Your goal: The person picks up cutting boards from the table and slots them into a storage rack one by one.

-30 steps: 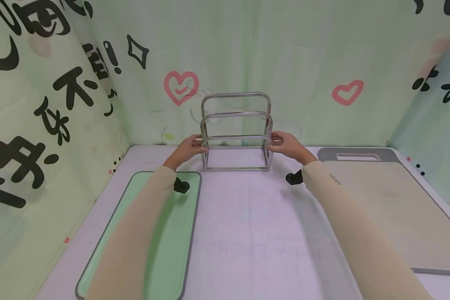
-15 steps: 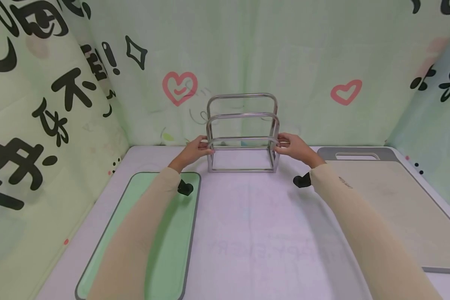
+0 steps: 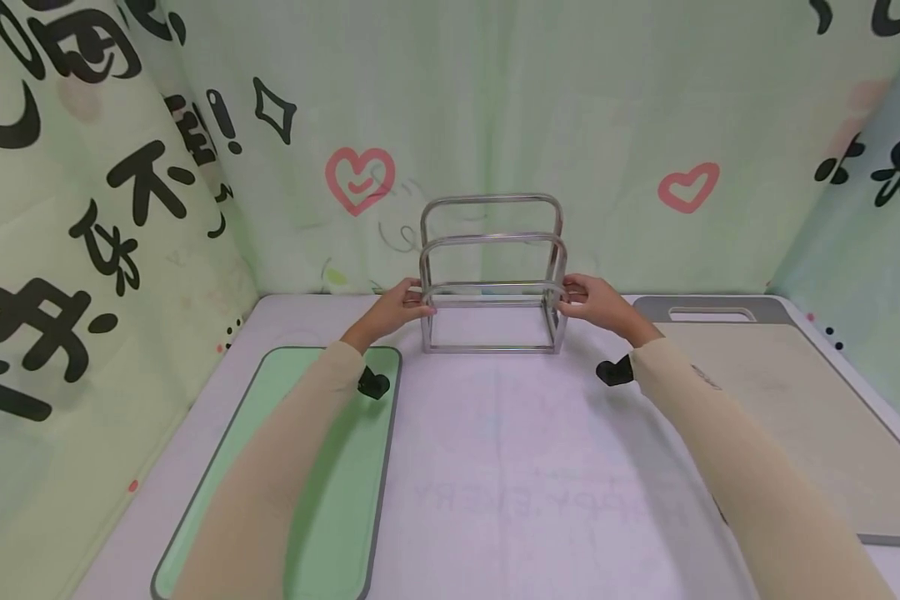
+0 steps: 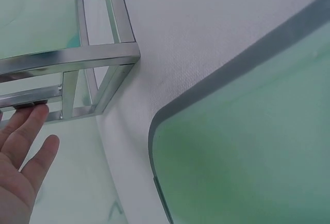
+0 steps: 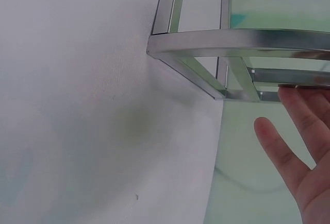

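A silver metal cutting board rack (image 3: 491, 349) with upright loops stands at the back of the table, near the curtain. My left hand (image 3: 393, 310) holds its left side, with the thumb at the front and fingers farther back. Opposite it, my right hand (image 3: 606, 307) grips the right side the same way. In the left wrist view, fingertips of the left hand (image 4: 20, 167) touch a side bar of the rack (image 4: 72, 56). The right wrist view has the right hand (image 5: 309, 147) fingering a bar of the rack (image 5: 237, 39), one finger apart from the metal. Both thumbs are hidden there.
A green cutting board (image 3: 345, 467) with a grey rim lies on the left, under the left forearm. On the right lies a beige cutting board (image 3: 795, 417) with a grey handle end. Printed curtains (image 3: 600, 100) enclose the table (image 3: 495, 467) at the back and sides.
The rack has shifted a little to the right, and slightly nearer, with both hands on it. The cutting boards have stayed in place.
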The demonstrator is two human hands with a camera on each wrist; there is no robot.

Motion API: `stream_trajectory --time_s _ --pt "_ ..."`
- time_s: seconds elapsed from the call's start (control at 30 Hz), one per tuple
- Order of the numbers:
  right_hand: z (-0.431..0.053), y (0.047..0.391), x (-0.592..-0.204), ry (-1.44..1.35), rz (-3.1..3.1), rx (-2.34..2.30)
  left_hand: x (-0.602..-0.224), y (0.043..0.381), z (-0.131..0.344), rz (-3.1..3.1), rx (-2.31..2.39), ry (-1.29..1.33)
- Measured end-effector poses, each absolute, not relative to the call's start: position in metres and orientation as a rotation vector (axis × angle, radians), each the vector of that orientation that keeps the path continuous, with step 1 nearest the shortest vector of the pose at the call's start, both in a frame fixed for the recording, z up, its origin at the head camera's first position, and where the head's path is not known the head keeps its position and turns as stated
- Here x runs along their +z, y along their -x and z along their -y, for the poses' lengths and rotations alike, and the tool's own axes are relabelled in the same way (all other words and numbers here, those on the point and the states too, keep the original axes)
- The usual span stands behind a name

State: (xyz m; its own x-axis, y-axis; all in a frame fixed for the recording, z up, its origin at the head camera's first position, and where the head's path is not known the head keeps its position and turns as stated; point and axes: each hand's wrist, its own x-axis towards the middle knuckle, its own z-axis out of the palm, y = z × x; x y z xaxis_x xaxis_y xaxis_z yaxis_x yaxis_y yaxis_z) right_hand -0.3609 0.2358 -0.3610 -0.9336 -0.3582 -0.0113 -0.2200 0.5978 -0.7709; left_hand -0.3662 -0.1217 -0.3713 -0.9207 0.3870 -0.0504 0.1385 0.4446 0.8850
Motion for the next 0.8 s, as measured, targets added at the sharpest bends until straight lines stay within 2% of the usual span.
stream_trajectory --time_s 0.8 --pt "-0.256 0.344 -0.358 0.493 -2.72 -1.146 -0.372 0.359 0.101 -2.498 1.418 -0.521"
